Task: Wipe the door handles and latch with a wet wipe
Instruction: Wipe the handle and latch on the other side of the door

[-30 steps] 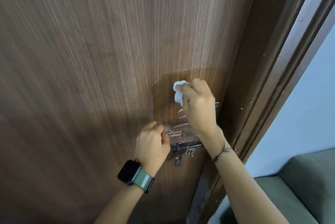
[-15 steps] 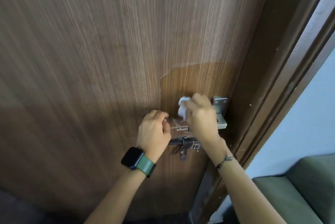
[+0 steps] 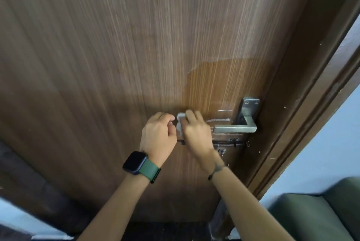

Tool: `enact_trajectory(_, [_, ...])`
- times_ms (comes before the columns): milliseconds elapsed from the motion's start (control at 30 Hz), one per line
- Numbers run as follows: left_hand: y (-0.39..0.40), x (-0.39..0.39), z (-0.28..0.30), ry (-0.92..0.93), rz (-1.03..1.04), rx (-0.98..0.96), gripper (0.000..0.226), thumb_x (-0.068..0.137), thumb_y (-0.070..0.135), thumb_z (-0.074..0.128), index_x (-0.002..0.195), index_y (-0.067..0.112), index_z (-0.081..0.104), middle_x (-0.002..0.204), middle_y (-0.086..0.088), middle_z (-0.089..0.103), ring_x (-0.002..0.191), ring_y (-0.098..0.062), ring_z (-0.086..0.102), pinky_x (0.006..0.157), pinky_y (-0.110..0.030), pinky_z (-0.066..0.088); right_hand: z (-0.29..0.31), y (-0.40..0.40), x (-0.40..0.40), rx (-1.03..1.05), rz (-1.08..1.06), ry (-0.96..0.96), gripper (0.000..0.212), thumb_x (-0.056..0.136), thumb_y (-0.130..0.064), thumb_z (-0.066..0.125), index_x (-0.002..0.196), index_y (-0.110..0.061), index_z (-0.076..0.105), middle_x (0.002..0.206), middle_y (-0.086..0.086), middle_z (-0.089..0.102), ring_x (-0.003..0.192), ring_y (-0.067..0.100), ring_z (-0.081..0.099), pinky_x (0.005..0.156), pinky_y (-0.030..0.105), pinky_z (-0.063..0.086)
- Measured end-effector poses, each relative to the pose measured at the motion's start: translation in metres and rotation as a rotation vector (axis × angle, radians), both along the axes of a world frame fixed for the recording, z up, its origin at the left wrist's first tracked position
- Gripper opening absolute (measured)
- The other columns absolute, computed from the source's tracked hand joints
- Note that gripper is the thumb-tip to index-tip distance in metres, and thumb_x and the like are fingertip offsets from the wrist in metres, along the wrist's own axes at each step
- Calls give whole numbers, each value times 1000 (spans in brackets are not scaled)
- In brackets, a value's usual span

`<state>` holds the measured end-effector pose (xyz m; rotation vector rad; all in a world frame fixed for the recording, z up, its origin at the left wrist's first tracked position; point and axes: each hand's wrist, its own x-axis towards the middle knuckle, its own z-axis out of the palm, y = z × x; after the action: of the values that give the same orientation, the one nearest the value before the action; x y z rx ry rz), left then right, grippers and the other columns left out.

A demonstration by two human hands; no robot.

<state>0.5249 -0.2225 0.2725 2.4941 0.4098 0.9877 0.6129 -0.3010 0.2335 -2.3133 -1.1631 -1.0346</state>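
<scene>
Head view: door handle (image 3: pixel 234 128) newly uncovered

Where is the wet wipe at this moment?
In the head view, the wet wipe is held in the right hand, beside the left hand, left of the door handle.

I count one door (image 3: pixel 116 55). It has one handle (image 3: pixel 236 128) and one latch (image 3: pixel 231 144). I see two hands, a left one (image 3: pixel 156 135) and a right one (image 3: pixel 196 133). There is one wipe (image 3: pixel 180 121), one watch (image 3: pixel 134 162) and one sofa (image 3: pixel 315 215).
</scene>
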Motion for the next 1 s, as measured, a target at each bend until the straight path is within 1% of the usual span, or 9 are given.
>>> enact_trajectory(100, [0,-7,-3,16,25,-17,20,77,-3,51,91,2,64,86,-15,66,77,-31,61,65,-32,43,-30,-5,-9,-142,-64,204,23,59,1,77,81,-3,71,83,12,66,77,31,65,39,28,51])
enact_trajectory(167, [0,-11,-4,19,8,-6,20,78,-2,51,92,2,64,88,-15,67,79,-30,61,65,-33,44,-28,-9,-10,-36,-25,271,21,67,5,72,87,3,68,87,20,64,81,37,64,46,36,55])
enact_trajectory(333, [4,-9,-3,4,-31,-16,20,79,-1,49,92,2,64,89,-14,67,79,-29,61,66,-35,47,20,-10,1,317,-174,51,25,73,6,61,98,4,65,92,23,63,79,36,61,53,31,51])
enact_trajectory(433, [9,-7,-5,3,-67,-38,20,79,-1,49,92,2,65,89,-14,67,78,-29,61,67,-35,47,11,-2,3,284,-234,39,22,82,-1,56,101,4,64,94,22,62,83,34,60,56,30,51])
enact_trajectory(633, [25,-8,-10,56,-171,3,18,78,0,51,89,4,64,85,-14,66,76,-31,61,65,-38,49,-76,7,-26,192,-172,356,40,66,5,77,104,4,63,96,26,62,82,39,64,51,35,57])
enact_trajectory(700, [31,-11,-12,56,-206,26,17,77,0,52,88,5,64,83,-12,67,74,-29,62,62,-33,45,-76,8,-23,360,-207,425,52,70,9,72,118,1,54,114,28,58,97,41,61,72,39,58])
enact_trajectory(767, [35,-12,-14,64,-233,32,17,77,0,52,88,5,64,83,-12,67,74,-28,62,62,-32,45,-68,12,-19,506,-290,411,56,79,12,61,131,8,43,133,30,48,119,42,50,99,43,42])
enact_trajectory(900, [38,-11,-17,105,-272,54,16,77,0,53,87,5,64,85,-11,68,76,-29,62,63,-35,47,-58,23,-14,574,-206,400,59,91,2,50,140,13,18,150,23,6,140,35,8,114,47,23])
enact_trajectory(1000, [40,-11,-19,114,-298,92,16,74,-1,56,85,6,65,83,-11,69,74,-30,63,61,-34,48,-42,20,1,666,-150,416,63,97,-16,43,143,8,6,151,18,-10,142,31,-7,116,27,18])
